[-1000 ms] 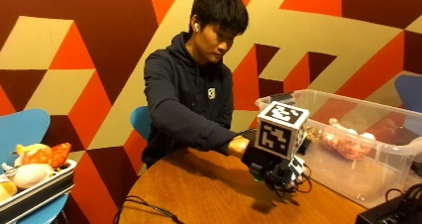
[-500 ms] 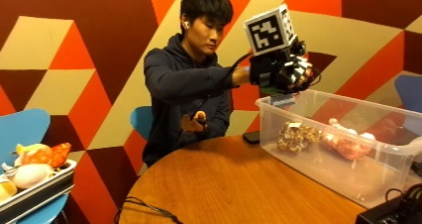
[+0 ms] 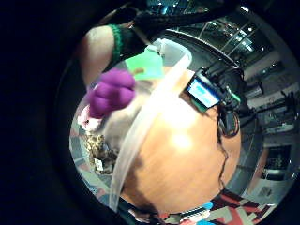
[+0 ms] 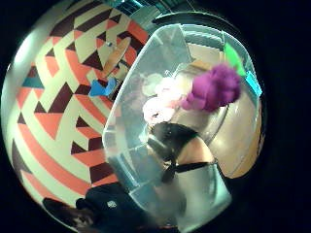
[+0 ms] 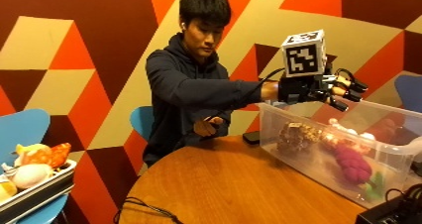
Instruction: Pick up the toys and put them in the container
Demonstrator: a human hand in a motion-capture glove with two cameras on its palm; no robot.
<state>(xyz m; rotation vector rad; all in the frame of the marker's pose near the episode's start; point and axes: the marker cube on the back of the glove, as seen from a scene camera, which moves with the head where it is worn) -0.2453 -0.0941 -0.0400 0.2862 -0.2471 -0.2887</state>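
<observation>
A person in a dark hoodie (image 5: 188, 92) sits at a round wooden worktop (image 5: 231, 184), the gloved right hand (image 5: 315, 89) extended over the near end of a clear plastic container (image 5: 300, 157) that stands on the worktop's far side. The right hand holds nothing; its fingers (image 5: 348, 86) are spread and relaxed above the container's open top. In the outside view a purple grape toy (image 5: 354, 164) with a green leaf lies low inside the container against its front wall. Both palm views show the same purple toy (image 3: 112, 92) (image 4: 214, 88) with its green leaf (image 3: 145, 66) below the palm, apart from the hand. Other toys sit in the container: a brown knobbly toy (image 5: 296, 137) near the end closest to the person, and pink and pale toys (image 5: 346, 140) further along; the thumb side palm view shows the pink ones (image 4: 163, 102) on the container floor. The person's bare left hand (image 5: 206, 127) rests at the worktop's edge near the body, loosely curled. A dark phone-like object (image 5: 251, 137) lies on the worktop just beside the container's near end. A black cable (image 5: 141, 207) trails across the worktop's front edge. Apart from the worktop, a tray (image 5: 33, 192) of further toys (image 5: 36, 162) rests on a blue chair (image 5: 23, 135).
</observation>
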